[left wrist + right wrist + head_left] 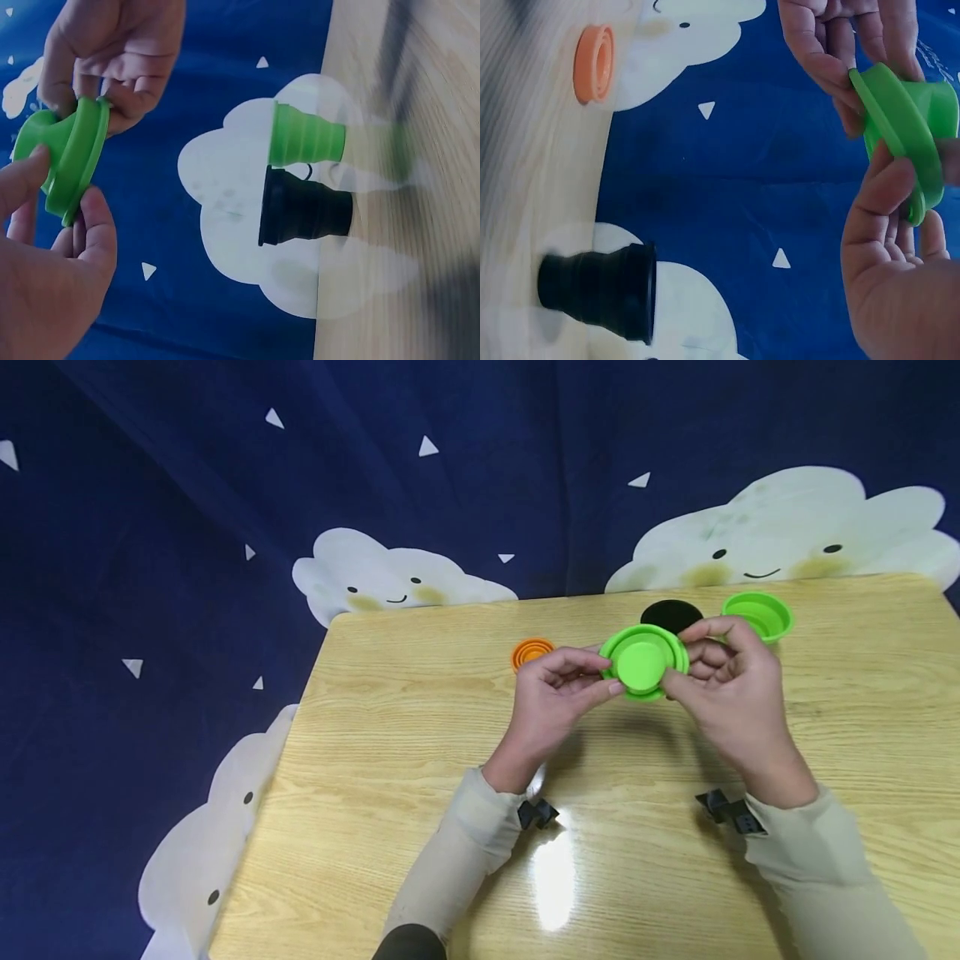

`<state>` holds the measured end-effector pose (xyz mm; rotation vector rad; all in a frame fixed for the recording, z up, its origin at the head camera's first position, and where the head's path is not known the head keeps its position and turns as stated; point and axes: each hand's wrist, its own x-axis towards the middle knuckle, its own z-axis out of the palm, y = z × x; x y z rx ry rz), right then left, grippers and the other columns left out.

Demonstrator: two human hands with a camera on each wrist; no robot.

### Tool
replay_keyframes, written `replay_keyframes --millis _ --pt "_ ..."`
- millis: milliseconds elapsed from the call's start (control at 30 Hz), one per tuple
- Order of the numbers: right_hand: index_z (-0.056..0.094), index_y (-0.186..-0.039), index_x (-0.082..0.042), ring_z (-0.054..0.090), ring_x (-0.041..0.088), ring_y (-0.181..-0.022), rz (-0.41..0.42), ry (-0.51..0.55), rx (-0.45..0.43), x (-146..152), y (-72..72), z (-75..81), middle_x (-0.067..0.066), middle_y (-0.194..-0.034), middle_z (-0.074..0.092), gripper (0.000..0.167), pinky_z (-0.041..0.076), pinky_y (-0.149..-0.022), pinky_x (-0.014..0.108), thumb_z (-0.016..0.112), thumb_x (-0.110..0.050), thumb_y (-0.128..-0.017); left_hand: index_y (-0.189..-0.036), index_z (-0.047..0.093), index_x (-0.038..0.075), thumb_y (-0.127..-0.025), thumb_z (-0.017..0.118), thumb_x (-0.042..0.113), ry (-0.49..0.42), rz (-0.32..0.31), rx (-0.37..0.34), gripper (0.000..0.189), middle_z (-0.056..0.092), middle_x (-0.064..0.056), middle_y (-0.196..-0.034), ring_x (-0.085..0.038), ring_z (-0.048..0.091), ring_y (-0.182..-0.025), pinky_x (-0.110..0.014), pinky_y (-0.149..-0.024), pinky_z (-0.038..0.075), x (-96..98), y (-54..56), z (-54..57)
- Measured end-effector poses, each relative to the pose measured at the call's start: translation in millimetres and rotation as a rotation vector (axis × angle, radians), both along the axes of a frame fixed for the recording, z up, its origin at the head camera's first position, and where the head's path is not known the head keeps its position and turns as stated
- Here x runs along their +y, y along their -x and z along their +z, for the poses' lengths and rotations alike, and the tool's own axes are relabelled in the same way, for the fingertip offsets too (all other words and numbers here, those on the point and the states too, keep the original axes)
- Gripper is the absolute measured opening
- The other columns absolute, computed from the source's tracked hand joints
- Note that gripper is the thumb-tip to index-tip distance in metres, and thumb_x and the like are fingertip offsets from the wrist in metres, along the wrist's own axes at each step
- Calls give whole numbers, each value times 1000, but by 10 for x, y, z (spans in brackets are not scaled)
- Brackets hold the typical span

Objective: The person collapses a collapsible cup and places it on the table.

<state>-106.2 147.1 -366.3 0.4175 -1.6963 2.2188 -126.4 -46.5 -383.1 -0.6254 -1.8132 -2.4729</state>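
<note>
Both hands hold a light-green collapsible cup [643, 664] above the table, its open side turned up toward the head camera. Its rim and stepped rings look partly folded in the wrist views. My left hand [553, 693] pinches the rim on the left between thumb and fingers. On the opposite side, my right hand [738, 689] grips the cup with the thumb at its inner edge. Behind the held cup stands a black collapsible cup [307, 208], partly covered by it in the head view. A second green collapsible cup [759, 614] stands extended beyond my right hand.
An orange collapsible cup [532, 652], folded flat, lies on the wooden table [375, 735] just past my left hand. A dark blue curtain [465, 485] with smiling clouds hangs along the table's far and left edges.
</note>
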Motion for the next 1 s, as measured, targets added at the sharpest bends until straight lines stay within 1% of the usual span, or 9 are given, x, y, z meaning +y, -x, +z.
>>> replay_keyframes --millis 133,267,433,500,633,700,767,867,1000 --pt "54 -104 13 60 13 -62 -81 -62 38 -53 -9 -18 14 -78 66 35 51 -55 14 59 27 -73 -95 61 -21 -74 72 -26 -38 60 36 24 70 -24 -108 -20 70 -97 -38 -86 59 35 -17 -10" --pt "52 -99 16 54 12 -61 -200 -180 67 -134 -38 -12 12 -74 62 28 47 -53 13 60 25 -74 -93 60 -18 -77 70 -22 -36 143 84 20 70 -18 -101 -19 67 -96 -32 -83 58 93 -41 -9" --pt "53 -94 14 57 12 -64 -320 -339 93 -196 -61 4 10 -77 60 21 50 -56 15 66 19 -78 -91 57 -13 -81 67 -18 -21 224 176 15 68 -28 -102 -17 65 -94 -28 -77 54 170 -48 -38" --pt "54 -93 14 57 12 -63 -338 -336 92 -219 -62 -1 10 -77 60 19 50 -56 15 66 18 -79 -91 55 -12 -83 66 -18 -14 250 200 15 67 -30 -101 -17 65 -93 -28 -77 54 193 -49 -40" --pt "56 -92 15 56 10 -62 -327 -292 92 -248 -52 -10 9 -76 61 17 47 -52 14 61 22 -78 -94 58 -12 -83 62 -21 18 292 201 14 68 -28 -103 -17 66 -97 -30 -80 56 207 -56 -14" --pt "58 -94 18 57 10 -62 -288 -250 99 -241 -42 -21 9 -79 64 17 48 -51 14 58 24 -78 -96 61 -14 -84 60 -22 19 290 200 15 68 -28 -107 -19 67 -104 -30 -82 56 198 -66 5" --pt "59 -95 21 60 10 -63 -237 -187 112 -228 -33 -31 10 -84 67 18 50 -51 15 55 26 -79 -97 63 -16 -84 58 -23 10 276 213 15 67 -30 -112 -22 66 -110 -31 -84 56 184 -89 48" --pt "61 -98 23 64 12 -65 -165 -80 124 -209 -21 -33 12 -91 70 20 53 -54 18 54 27 -80 -98 63 -22 -87 57 -23 -32 235 260 13 63 -36 -117 -33 63 -116 -37 -92 55 169 -131 127" --pt "63 -99 23 66 15 -65 -124 7 113 -191 -11 -23 14 -90 72 19 54 -56 20 58 26 -82 -100 62 -26 -90 56 -22 -40 199 337 13 59 -40 -120 -42 60 -119 -50 -99 51 168 -158 209"
